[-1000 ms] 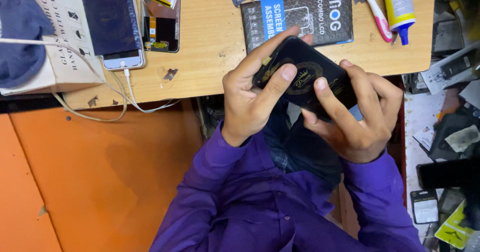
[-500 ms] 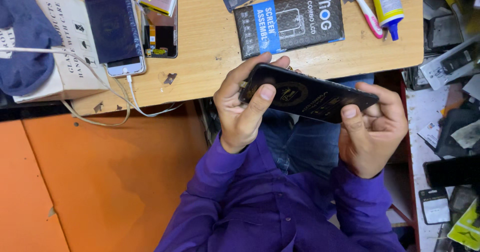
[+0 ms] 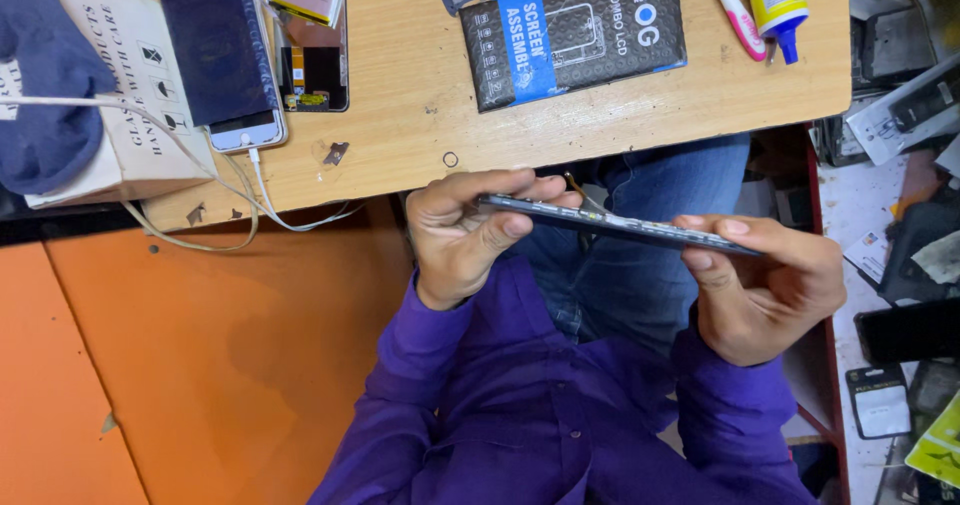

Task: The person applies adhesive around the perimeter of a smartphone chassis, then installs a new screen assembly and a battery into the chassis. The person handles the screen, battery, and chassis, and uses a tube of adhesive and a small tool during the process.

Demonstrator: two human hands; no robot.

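phone (image 3: 620, 227) turned edge-on since, black-blue package (image 3: 572, 33) on table (image 3: 420, 115)

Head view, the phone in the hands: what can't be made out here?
- Head view, phone: held edge-on between left hand and right hand, so both faces are hidden.
- Head view, glue tube: upper part cut off by the top edge.
- Head view, dark cloth: cut off by the left edge.

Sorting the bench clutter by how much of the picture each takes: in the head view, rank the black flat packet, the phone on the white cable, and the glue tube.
1. black flat packet
2. phone, nearly as large, so the ranking is unsure
3. glue tube, cut off by the top edge
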